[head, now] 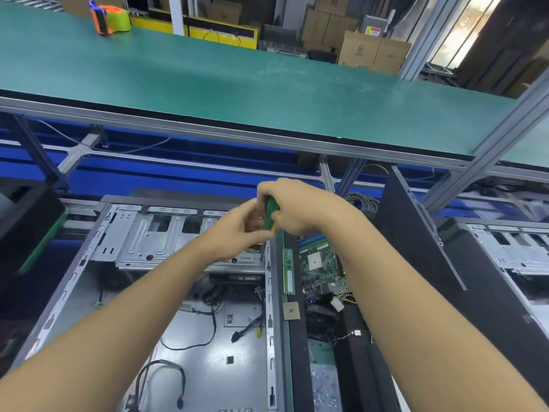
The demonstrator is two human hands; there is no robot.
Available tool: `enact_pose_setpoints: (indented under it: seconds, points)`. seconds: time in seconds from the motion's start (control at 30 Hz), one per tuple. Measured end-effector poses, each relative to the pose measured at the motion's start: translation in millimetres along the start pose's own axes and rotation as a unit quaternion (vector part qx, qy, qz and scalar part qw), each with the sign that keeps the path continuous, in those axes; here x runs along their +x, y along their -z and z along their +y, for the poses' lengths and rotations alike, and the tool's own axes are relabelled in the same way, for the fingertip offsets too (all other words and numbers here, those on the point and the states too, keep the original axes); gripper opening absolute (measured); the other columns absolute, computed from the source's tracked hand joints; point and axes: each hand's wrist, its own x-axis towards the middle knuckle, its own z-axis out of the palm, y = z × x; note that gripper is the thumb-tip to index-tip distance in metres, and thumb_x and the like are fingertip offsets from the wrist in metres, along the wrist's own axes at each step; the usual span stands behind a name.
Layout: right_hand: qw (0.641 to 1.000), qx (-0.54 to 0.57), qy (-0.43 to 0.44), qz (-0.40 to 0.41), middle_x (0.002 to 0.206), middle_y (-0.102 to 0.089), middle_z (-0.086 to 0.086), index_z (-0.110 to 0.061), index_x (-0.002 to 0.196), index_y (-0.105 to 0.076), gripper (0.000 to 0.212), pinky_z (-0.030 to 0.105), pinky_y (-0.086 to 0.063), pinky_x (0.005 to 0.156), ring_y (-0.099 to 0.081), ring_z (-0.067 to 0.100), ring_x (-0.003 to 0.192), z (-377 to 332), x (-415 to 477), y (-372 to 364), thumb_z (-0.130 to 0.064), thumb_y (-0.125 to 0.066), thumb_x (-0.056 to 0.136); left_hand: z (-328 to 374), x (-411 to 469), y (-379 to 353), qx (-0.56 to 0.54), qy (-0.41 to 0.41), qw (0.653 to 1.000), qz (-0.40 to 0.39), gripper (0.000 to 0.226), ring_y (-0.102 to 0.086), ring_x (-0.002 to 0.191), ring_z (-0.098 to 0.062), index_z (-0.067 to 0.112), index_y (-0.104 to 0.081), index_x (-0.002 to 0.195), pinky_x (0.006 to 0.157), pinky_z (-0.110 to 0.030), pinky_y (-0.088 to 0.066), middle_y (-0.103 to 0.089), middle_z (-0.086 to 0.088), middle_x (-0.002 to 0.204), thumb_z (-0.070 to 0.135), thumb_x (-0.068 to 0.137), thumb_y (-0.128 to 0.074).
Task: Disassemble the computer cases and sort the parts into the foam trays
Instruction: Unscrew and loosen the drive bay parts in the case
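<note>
Over the desk, in the head view, an open computer case [208,367] lies on its side at centre-left, loose black cables trailing across its bare metal floor. The right grip [297,209] is wrapped tightly round the green handle of a screwdriver [271,211], which stands nearly upright with its tip down at the right end of the case's metal drive cage [142,242]. The left grip [234,233] sits just beside the shaft with its fingers curled toward it; I cannot tell whether they pinch it.

Just right of the case, a black foam tray [297,367] holds a green circuit board [322,269], a memory stick [288,272] and a square chip [291,310]. A second case [511,251] lies at far right. On the green shelf [237,84] above rests an orange tape dispenser [111,19].
</note>
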Motion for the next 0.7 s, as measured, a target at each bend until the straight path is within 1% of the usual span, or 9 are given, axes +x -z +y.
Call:
enact_pose_setpoints:
  seconds: [0.07, 0.13, 0.2, 0.23, 0.37, 0.47, 0.53, 0.63, 0.7]
  points:
    - [1.000, 0.026, 0.007, -0.013, 0.097, -0.044, -0.004, -0.021, 0.101, -0.057, 0.021, 0.035, -0.043, 0.066, -0.051, 0.025, 0.086, -1, 0, 1, -0.004, -0.053, 0.090, 1, -1, 1, 0.003, -0.001, 1.000, 0.011, 0.033, -0.067, 0.088, -0.003, 0.022, -0.061, 0.101, 0.078, -0.021, -0.055, -0.073, 0.015, 0.090, -0.006, 0.086, -0.068]
    - [0.999, 0.048, -0.016, -0.008, 0.110, -0.045, 0.001, -0.024, 0.112, -0.053, 0.018, 0.039, -0.049, 0.075, -0.053, 0.026, 0.088, -2, 1, -3, -0.026, -0.058, 0.095, 2, 3, -1, 0.081, 0.010, 0.994, 0.068, 0.027, -0.065, 0.075, -0.011, 0.026, -0.063, 0.088, 0.069, -0.026, -0.054, -0.072, 0.008, 0.081, 0.004, 0.079, -0.078]
    - [0.996, 0.053, -0.073, 0.019, 0.115, -0.045, 0.003, -0.020, 0.125, -0.044, 0.048, 0.041, -0.047, 0.074, -0.055, 0.027, 0.091, -4, 2, -9, -0.057, -0.051, 0.096, 2, 5, -8, 0.138, 0.036, 0.985, 0.097, 0.024, -0.057, 0.066, -0.019, 0.025, -0.062, 0.081, 0.060, -0.031, -0.048, -0.067, -0.002, 0.074, 0.018, 0.073, -0.084]
    - [0.993, 0.044, -0.104, 0.039, 0.112, -0.048, 0.005, -0.015, 0.127, -0.043, 0.057, 0.041, -0.044, 0.072, -0.054, 0.029, 0.091, -5, 4, -11, -0.064, -0.043, 0.097, 3, 7, -11, 0.153, 0.040, 0.982, 0.103, 0.027, -0.054, 0.060, -0.013, 0.025, -0.061, 0.079, 0.054, -0.024, -0.044, -0.064, 0.002, 0.069, 0.023, 0.071, -0.086]
    - [0.992, 0.008, -0.108, 0.068, 0.093, -0.051, 0.004, -0.014, 0.116, -0.046, 0.036, 0.037, -0.038, 0.062, -0.052, 0.025, 0.079, -3, 10, -13, -0.047, -0.042, 0.103, 10, 7, -16, 0.170, 0.023, 0.981, 0.090, 0.035, -0.052, 0.054, 0.007, 0.032, -0.054, 0.082, 0.045, -0.007, -0.036, -0.057, 0.018, 0.063, 0.024, 0.073, -0.086]
    - [0.999, 0.007, -0.051, 0.016, 0.102, -0.057, 0.002, -0.023, 0.110, -0.049, 0.011, 0.035, -0.042, 0.059, -0.053, 0.019, 0.077, 1, 9, -2, -0.023, -0.049, 0.099, 14, 0, -9, 0.021, 0.038, 0.999, -0.001, 0.026, -0.058, 0.067, 0.008, 0.026, -0.060, 0.097, 0.062, -0.009, -0.044, -0.065, 0.019, 0.075, 0.005, 0.087, -0.071]
    - [0.999, 0.016, -0.024, -0.013, 0.101, -0.052, -0.001, -0.027, 0.098, -0.051, 0.019, 0.034, -0.044, 0.061, -0.054, 0.020, 0.079, 2, 7, 4, -0.010, -0.053, 0.091, 13, -3, -1, -0.042, 0.034, 0.999, -0.004, 0.030, -0.066, 0.085, 0.001, 0.019, -0.064, 0.104, 0.076, -0.015, -0.050, -0.071, 0.017, 0.087, -0.006, 0.090, -0.064]
    - [0.999, 0.028, -0.020, -0.025, 0.107, -0.045, -0.002, -0.028, 0.102, -0.051, 0.016, 0.035, -0.044, 0.066, -0.053, 0.020, 0.081, 3, 5, 1, -0.021, -0.059, 0.091, 14, 0, 1, 0.036, 0.018, 0.998, 0.041, 0.022, -0.065, 0.077, -0.006, 0.014, -0.067, 0.093, 0.076, -0.023, -0.052, -0.070, 0.006, 0.082, -0.005, 0.082, -0.073]
    - [0.998, 0.041, -0.050, 0.000, 0.121, -0.046, 0.003, -0.023, 0.122, -0.046, 0.038, 0.041, -0.048, 0.078, -0.056, 0.028, 0.096, 3, 4, -2, -0.047, -0.057, 0.094, 14, 6, -4, 0.122, 0.021, 0.990, 0.075, 0.022, -0.052, 0.062, -0.007, 0.013, -0.064, 0.083, 0.064, -0.024, -0.044, -0.060, 0.004, 0.071, 0.009, 0.075, -0.083]
